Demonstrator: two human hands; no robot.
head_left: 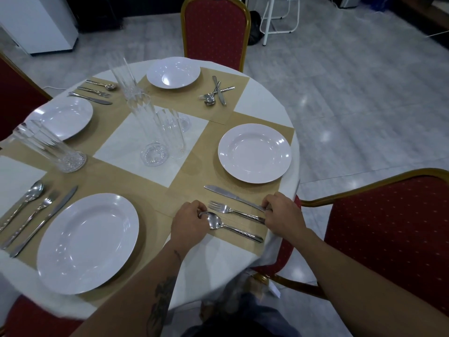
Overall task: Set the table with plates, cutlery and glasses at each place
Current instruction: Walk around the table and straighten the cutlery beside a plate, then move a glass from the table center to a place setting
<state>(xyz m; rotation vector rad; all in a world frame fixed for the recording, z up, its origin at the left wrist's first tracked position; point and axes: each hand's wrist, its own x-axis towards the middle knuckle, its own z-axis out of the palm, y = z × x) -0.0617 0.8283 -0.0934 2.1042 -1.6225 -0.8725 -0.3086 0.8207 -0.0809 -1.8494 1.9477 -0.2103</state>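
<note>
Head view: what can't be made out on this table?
Under the right hand: handle ends of knife and fork; its grip unclear.
Under left hand fingers: tip of spoon bowl.
Blurred, overlapping: centre glasses; count unclear.
Cut by the left edge: near-left spoon handle.

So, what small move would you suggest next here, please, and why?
Probably lift the left hand and right hand away toward the far cutlery: the knife, fork and spoon here already lie side by side, while that set lies crossed.
</note>
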